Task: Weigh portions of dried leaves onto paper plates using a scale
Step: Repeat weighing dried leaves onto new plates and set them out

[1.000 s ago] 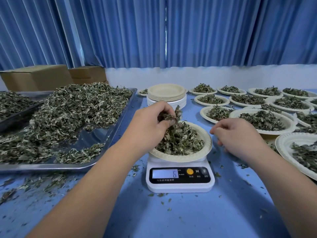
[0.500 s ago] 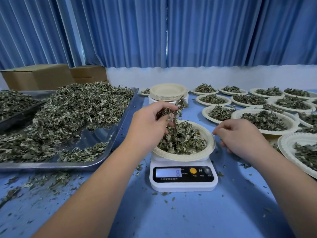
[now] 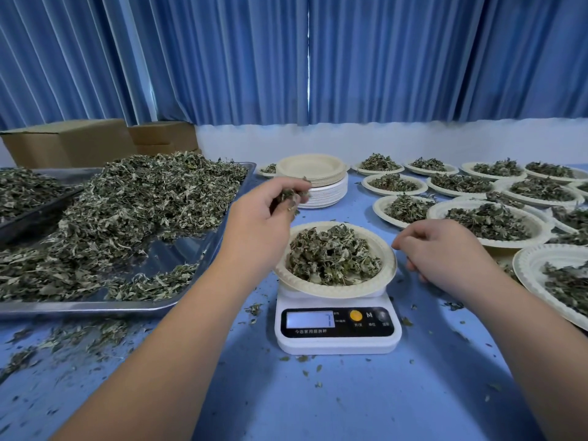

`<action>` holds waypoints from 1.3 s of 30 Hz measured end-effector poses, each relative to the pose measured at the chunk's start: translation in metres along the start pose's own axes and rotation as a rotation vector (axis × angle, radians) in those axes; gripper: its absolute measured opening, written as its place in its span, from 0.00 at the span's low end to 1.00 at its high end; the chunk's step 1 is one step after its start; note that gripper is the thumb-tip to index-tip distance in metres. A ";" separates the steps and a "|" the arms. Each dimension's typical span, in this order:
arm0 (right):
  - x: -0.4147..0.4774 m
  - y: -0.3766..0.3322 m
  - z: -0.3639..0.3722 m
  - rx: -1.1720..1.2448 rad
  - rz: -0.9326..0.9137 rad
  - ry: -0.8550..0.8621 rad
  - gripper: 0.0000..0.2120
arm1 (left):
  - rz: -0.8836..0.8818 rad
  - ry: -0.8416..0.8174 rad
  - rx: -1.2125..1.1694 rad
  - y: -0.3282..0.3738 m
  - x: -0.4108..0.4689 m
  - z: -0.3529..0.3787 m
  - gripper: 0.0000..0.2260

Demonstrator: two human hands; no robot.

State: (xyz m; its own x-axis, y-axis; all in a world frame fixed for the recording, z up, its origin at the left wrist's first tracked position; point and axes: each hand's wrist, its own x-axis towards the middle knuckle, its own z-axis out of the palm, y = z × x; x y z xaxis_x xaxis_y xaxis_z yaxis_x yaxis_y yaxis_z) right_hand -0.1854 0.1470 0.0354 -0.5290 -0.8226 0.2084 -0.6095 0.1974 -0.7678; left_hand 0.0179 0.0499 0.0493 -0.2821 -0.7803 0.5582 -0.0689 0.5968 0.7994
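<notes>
A white digital scale point(image 3: 338, 332) stands on the blue table with a paper plate point(image 3: 386, 275) on top, heaped with dried leaves point(image 3: 331, 254). My left hand point(image 3: 264, 218) hovers above and to the left of the plate, fingers pinched on a small bunch of dried leaves point(image 3: 291, 195). To the right of the plate my right hand point(image 3: 442, 249) rests near its rim, fingers loosely curled, holding nothing. The display shows a lit digit.
A big metal tray point(image 3: 178, 256) piled with loose leaves point(image 3: 133, 202) lies at the left. A stack of empty plates point(image 3: 313, 179) stands behind the scale. Several filled plates point(image 3: 490, 222) crowd the right side. Cardboard boxes point(image 3: 70, 141) sit at the back left.
My left hand has lifted off the plate and moved up and to the left, carrying a pinch of leaves away. The right hand has barely moved.
</notes>
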 end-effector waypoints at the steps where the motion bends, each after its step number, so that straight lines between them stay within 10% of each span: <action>1: 0.000 0.000 0.000 -0.007 -0.001 0.001 0.12 | -0.002 0.050 -0.009 0.000 0.003 -0.004 0.14; 10: 0.000 -0.002 0.000 -0.023 0.006 -0.005 0.12 | -0.171 0.516 0.244 -0.030 0.025 -0.069 0.15; 19: 0.001 0.001 0.001 -0.009 0.017 -0.001 0.12 | -0.503 0.088 0.761 -0.040 0.019 -0.076 0.17; 29: 0.000 -0.001 0.007 -0.018 0.081 0.014 0.15 | -0.051 0.055 0.578 -0.018 0.007 -0.014 0.08; 39: -0.011 -0.009 0.020 0.015 0.151 -0.065 0.19 | -0.424 -0.128 0.532 -0.027 -0.001 0.001 0.20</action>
State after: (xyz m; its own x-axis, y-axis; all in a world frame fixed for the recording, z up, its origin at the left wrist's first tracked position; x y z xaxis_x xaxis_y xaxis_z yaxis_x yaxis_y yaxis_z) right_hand -0.1622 0.1435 0.0278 -0.5742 -0.8171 0.0505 -0.5169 0.3140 -0.7964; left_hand 0.0185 0.0346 0.0272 -0.2357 -0.9577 0.1649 -0.6490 0.2814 0.7069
